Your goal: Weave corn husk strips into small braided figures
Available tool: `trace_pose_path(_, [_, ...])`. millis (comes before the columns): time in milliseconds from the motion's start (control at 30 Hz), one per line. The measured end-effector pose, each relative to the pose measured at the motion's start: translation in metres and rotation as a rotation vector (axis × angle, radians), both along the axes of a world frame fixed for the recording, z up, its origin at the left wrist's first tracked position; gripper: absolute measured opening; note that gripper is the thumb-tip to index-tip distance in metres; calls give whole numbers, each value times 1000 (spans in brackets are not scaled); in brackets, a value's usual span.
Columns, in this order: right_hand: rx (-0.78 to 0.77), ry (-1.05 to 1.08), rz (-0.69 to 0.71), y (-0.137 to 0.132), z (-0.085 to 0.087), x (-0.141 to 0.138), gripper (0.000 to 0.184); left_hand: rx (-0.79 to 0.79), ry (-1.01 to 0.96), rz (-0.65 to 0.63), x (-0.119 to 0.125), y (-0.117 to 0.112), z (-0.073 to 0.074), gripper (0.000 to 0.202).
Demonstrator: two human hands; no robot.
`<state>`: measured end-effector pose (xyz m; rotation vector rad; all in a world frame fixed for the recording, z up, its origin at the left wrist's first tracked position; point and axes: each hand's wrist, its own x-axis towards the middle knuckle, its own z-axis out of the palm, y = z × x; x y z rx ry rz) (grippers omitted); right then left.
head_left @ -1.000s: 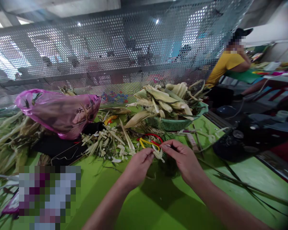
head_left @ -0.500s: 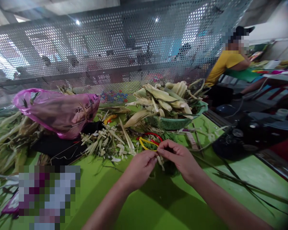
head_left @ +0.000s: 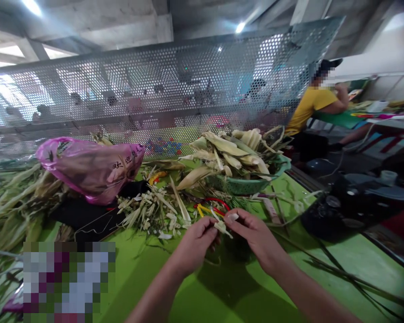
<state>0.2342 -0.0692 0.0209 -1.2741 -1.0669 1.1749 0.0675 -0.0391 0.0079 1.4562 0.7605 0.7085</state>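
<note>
Over the green table (head_left: 222,291), my left hand (head_left: 193,244) and my right hand (head_left: 256,237) meet at the fingertips. Both are pinched on a small pale strip of leaf (head_left: 224,224) held between them. Just beyond the fingers lie red and yellow loops (head_left: 210,207) on the table. To their left is a heap of cut pale leaf bits (head_left: 151,211).
A green basket (head_left: 252,181) piled with pale husks stands behind. A pink plastic bag (head_left: 90,168) lies at the left on a black cloth (head_left: 84,215), with long green leaves (head_left: 10,211) beyond. A perforated metal screen (head_left: 155,89) backs the table. A person in yellow (head_left: 314,107) sits far right.
The view has tilted up a little, so everything sits lower in the frame. My hands stay together on the leaf strip, with the fingers working it slightly.
</note>
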Motion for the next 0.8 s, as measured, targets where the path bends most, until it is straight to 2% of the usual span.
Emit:
trace_pose_path(167, [26,-10,-52,2,-5,-1,32,29,-15,-42,-1,-2,1,11])
trace_pose_path(300, [73,-87,-118,3,-5,-1,30,-17,-34,-1,1,-1,0,14])
trace_pose_path(400, [64,-80,-46,2,-2,0,34,-108,-101,45,3,-1,2,19])
trace_pose_path(567, [-15,-86,156,-2,-3,-3,40,-132,-164,79,4,0,7,25])
trace_pose_path(800, [21,-92,55,2,-5,-1,36,-188,-215,89,5,-4,6,27])
